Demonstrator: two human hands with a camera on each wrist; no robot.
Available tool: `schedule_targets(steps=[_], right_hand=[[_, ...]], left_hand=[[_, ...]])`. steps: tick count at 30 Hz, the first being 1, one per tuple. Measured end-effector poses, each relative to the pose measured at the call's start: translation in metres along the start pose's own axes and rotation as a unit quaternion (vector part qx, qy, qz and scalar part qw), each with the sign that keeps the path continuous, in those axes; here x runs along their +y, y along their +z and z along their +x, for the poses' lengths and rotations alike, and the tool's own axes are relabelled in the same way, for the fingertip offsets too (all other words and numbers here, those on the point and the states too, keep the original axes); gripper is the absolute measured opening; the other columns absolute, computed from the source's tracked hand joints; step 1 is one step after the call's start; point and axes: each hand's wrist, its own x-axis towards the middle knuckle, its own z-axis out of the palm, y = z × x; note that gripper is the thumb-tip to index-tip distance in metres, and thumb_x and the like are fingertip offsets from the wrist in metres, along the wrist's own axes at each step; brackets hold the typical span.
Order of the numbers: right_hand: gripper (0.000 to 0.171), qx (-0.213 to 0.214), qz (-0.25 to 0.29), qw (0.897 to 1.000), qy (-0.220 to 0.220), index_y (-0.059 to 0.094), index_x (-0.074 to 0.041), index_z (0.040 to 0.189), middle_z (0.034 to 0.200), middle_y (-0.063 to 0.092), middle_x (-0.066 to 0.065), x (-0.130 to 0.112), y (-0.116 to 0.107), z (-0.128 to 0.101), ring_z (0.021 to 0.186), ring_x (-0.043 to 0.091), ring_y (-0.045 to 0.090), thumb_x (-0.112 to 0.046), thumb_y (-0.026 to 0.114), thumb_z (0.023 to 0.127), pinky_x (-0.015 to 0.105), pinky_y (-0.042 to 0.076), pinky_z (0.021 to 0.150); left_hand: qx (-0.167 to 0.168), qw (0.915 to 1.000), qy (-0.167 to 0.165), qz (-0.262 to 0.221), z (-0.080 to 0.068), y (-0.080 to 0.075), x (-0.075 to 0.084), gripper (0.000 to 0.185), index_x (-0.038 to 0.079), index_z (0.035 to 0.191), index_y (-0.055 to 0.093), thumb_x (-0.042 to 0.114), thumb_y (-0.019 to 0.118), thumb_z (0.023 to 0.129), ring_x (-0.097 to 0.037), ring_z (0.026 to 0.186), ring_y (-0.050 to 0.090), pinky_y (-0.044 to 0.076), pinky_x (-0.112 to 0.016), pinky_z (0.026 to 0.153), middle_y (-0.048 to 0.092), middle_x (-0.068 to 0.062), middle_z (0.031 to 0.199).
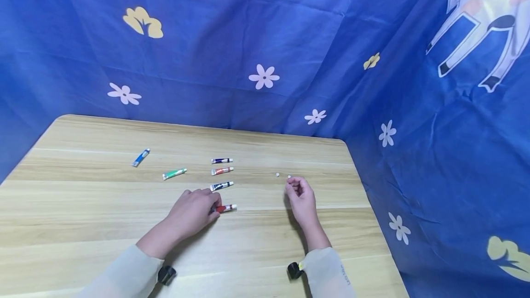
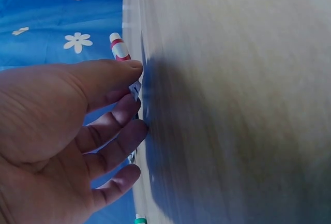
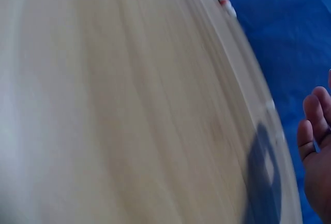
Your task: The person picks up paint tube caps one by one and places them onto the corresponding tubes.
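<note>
Looking down from the head camera, a wooden table (image 1: 103,206) stands against a blue flowered cloth (image 1: 215,59). The left hand (image 1: 191,212) lies palm down, its fingertips on the near end of a red paint tube (image 1: 226,208) whose white cap points right. Beyond it lie 3 more tubes in a column: a dark blue tube (image 1: 221,186), an orange-red tube (image 1: 222,171) and a purple tube (image 1: 221,161). A green tube (image 1: 174,174) and a light blue tube (image 1: 141,157) lie further left, well apart from the hands. The right hand (image 1: 301,197) rests on its edge with fingers curled inward near 2 small white caps (image 1: 283,175); whether it pinches anything cannot be told.

Left wrist view: the left hand (image 2: 62,141) has thumb and fingers loosely bent, their tips meeting the table at the red paint tube (image 2: 120,49), whose red-and-white end shows above the thumb. The grip itself is hidden.

Right wrist view: only part of the right hand (image 3: 315,151) shows at the frame edge, fingers bent, beside the blurred table (image 3: 129,110); tubes appear far off at the top.
</note>
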Motion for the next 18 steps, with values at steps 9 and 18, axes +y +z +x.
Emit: schedule_targets(steps=[9,18], right_hand=[[0.015,0.022,-0.032,0.999,0.01,0.067,0.005,0.116,0.103,0.066,0.01,0.022,-0.023,0.022,0.088,0.005,0.057,0.001,0.068,0.102,0.015,0.047,0.079],[0.015,0.007,-0.05,0.999,0.008,0.067,0.006,0.116,0.102,0.066,0.013,0.033,-0.027,0.033,0.088,0.007,0.058,0.003,0.066,0.102,0.015,0.048,0.078]], left_hand=[[0.002,1.0,0.0,0.005,0.0,0.003,-0.001,0.017,0.023,0.087,0.071,0.025,0.088,0.089,-0.014,0.076,0.057,0.046,-0.039,0.072,0.063,0.008,0.081],[-0.004,1.0,-0.006,0.005,0.0,0.003,-0.001,0.017,0.022,0.089,0.071,0.024,0.087,0.089,-0.015,0.077,0.056,0.046,-0.04,0.073,0.063,0.008,0.082]])
